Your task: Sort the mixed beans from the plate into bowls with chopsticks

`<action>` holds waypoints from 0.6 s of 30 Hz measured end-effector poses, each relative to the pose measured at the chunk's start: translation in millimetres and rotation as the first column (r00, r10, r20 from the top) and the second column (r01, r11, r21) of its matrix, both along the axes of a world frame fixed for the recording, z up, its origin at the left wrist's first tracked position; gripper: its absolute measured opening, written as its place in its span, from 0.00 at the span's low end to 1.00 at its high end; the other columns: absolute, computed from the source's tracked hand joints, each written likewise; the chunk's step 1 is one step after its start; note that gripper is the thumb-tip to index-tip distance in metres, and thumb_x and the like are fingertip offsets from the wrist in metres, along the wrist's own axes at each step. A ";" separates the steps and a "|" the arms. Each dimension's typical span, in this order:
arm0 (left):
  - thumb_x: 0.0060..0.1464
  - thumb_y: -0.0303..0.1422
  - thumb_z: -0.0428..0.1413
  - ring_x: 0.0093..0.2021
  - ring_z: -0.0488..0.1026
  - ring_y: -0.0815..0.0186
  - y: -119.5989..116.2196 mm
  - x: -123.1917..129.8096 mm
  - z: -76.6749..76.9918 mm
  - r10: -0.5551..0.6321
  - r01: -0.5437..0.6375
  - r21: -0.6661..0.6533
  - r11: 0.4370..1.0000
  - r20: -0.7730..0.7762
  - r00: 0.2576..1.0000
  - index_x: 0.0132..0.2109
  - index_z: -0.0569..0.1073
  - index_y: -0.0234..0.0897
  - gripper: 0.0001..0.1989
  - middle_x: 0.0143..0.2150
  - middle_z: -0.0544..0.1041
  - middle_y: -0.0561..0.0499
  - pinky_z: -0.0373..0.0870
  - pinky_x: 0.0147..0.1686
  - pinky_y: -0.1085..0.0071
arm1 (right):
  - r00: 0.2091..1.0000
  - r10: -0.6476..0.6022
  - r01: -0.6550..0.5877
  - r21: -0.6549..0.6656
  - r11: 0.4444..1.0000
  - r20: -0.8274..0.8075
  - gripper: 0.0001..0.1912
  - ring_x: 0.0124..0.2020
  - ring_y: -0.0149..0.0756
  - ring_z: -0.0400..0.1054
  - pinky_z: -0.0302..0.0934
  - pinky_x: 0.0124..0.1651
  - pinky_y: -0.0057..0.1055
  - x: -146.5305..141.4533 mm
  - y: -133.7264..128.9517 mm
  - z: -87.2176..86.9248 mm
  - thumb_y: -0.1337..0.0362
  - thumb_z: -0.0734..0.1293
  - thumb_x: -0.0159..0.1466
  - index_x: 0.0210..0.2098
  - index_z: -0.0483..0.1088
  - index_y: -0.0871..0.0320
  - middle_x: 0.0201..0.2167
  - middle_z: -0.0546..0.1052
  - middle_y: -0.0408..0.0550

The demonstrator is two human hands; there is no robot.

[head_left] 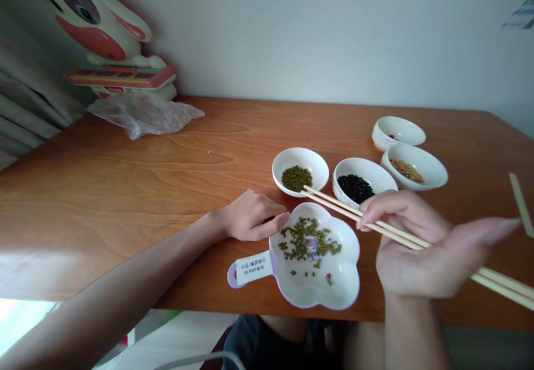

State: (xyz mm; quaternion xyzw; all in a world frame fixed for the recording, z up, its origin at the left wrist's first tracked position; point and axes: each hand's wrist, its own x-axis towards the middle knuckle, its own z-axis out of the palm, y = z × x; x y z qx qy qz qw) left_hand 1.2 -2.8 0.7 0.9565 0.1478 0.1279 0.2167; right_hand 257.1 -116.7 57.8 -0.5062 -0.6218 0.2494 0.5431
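at the edge of the dish (342, 274), left hand (255, 218) rests, tabletop (137, 186) stretching leftward.

Pale chopsticks (392, 228), paired, slanted, green beans (303, 239) scattered, white flower-shaped dish (302, 290) beneath them

The right hand (417, 264) blocks part of the black-bean bowl (377, 175) just beyond its grip (the near right side). Behind the grip, the chopsticks (396, 230) run off the view's right edge; ahead, anything between their tips is too small to tell. Left of the grip, the left hand (252, 217) hides most of its own fingertips.
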 end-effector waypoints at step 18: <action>0.76 0.38 0.44 0.26 0.69 0.67 0.2 0.8 -1.3 0.016 -0.017 0.034 0.999 0.029 0.999 0.32 0.68 0.38 0.22 0.26 0.74 0.51 0.58 0.28 0.67 | 0.957 0.285 -0.273 -0.169 0.947 0.052 0.42 0.25 0.36 0.63 0.53 0.29 0.36 -4.2 -18.4 -18.1 0.34 0.43 0.74 0.27 0.70 0.54 0.23 0.71 0.46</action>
